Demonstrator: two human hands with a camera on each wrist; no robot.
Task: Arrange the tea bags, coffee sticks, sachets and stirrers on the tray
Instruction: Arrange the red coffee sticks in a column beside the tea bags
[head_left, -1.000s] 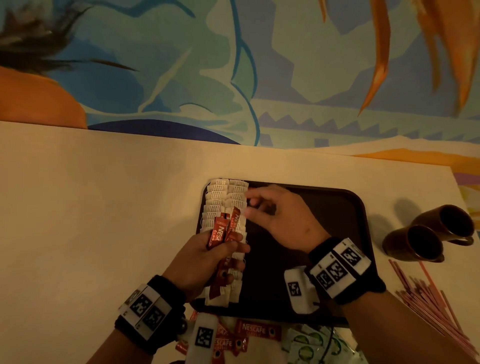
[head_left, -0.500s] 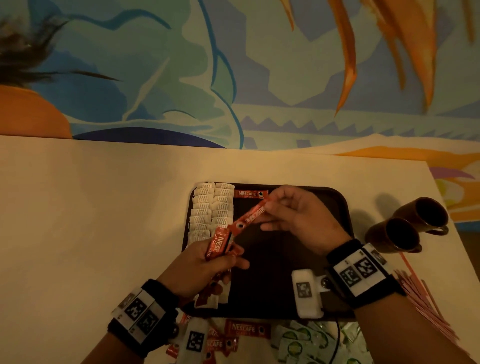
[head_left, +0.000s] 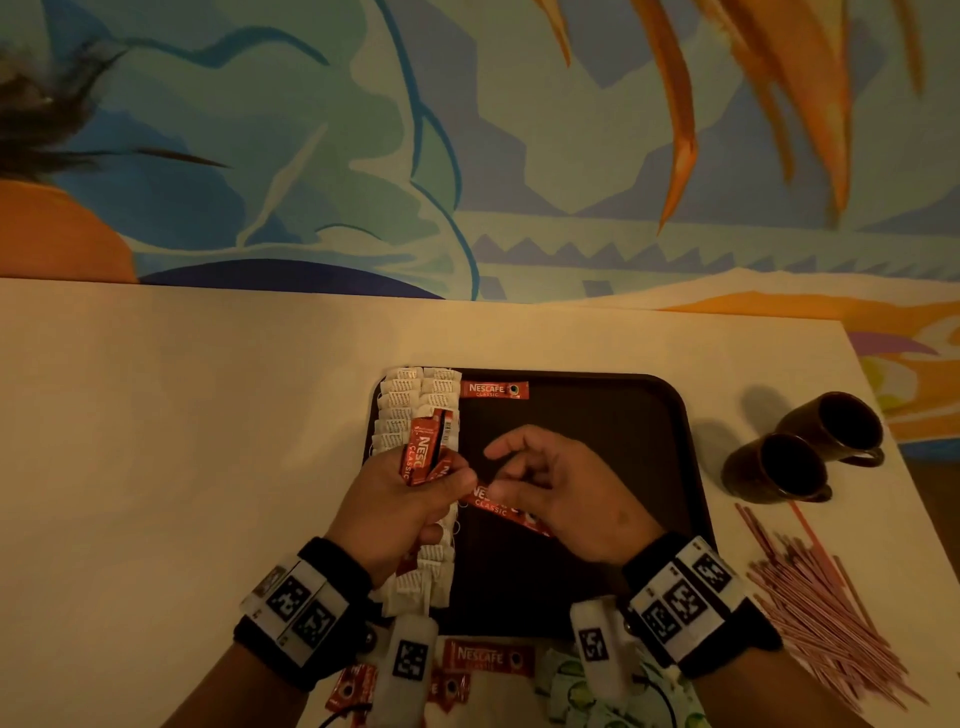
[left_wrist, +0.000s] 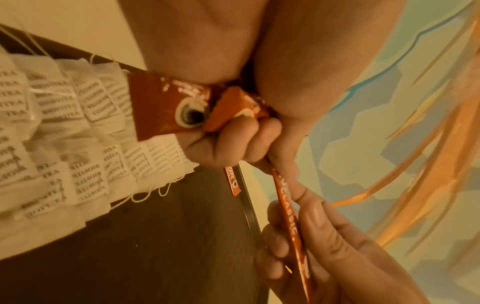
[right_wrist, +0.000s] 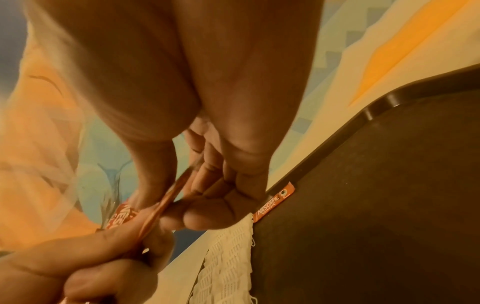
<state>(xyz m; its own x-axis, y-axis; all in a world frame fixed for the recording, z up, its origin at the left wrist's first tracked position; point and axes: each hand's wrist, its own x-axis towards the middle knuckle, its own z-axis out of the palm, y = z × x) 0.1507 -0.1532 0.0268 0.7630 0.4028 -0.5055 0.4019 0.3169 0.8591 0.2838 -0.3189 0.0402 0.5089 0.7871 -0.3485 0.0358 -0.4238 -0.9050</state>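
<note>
Both grips clamp coffee sticks: left hand (head_left: 410, 499) a bunch, right hand (head_left: 561, 493) now pinching a fresh one (head_left: 493, 504).

Green sachets (head_left: 613, 696) — cut off by bottom edge, wrist cameras covering part. Tea bag row (head_left: 421, 467) partly hidden under left hand (head_left: 400, 514).

A pale cream surface (head_left: 156, 441) stands against a wall painted with a big mural (head_left: 363, 130) in teal, blue and green shapes, with orange leaf-like strokes at the upper right, and the light in the room is dim and warm yellow.
</note>
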